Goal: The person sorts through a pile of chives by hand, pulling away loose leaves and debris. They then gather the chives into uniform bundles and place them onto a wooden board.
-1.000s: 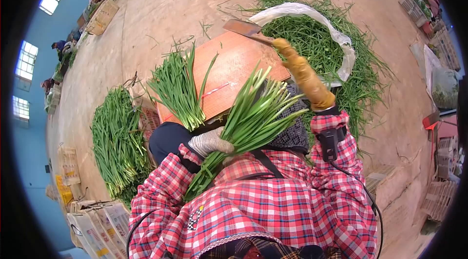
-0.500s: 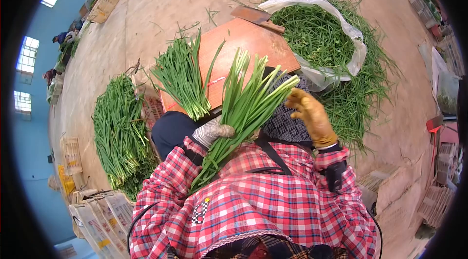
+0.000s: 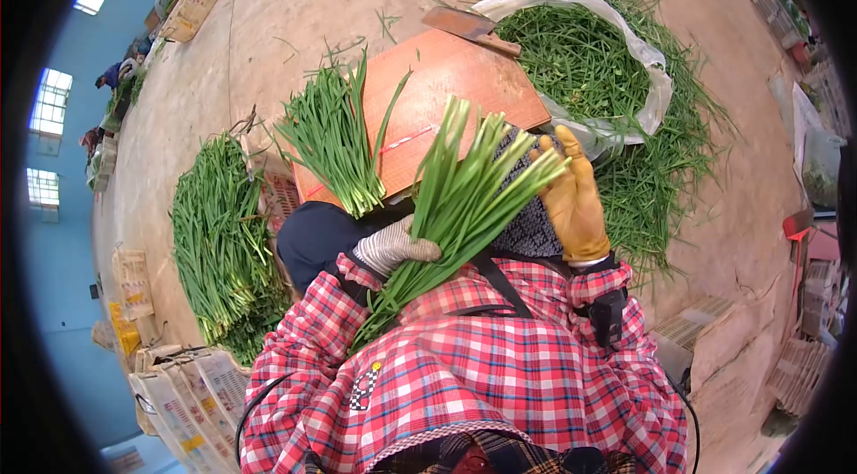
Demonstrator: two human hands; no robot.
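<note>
My left hand (image 3: 395, 246), in a pale striped glove, is wrapped round a bunch of long green stalks (image 3: 473, 206) with pale ends fanned to the upper right. My right hand (image 3: 574, 199), in a yellow-brown glove, has its fingers stretched upward, its palm beside the pale stalk ends. Another bunch of green stalks (image 3: 335, 135) lies on the left part of an orange board (image 3: 446, 81). A cleaver (image 3: 470, 29) with a wooden handle rests at the board's top edge.
A large heap of stalks (image 3: 228, 251) lies at left. Loose greens (image 3: 661, 179) surround a plastic bag (image 3: 659, 95) of greens at right. Crates (image 3: 192, 398) stand at lower left, and a red-headed tool (image 3: 797, 224) at far right. Other people are along the left wall.
The held bunch has shifted slightly right, its pale ends closer together. My right hand has turned, its fingers now straighter and pointing up beside those ends.
</note>
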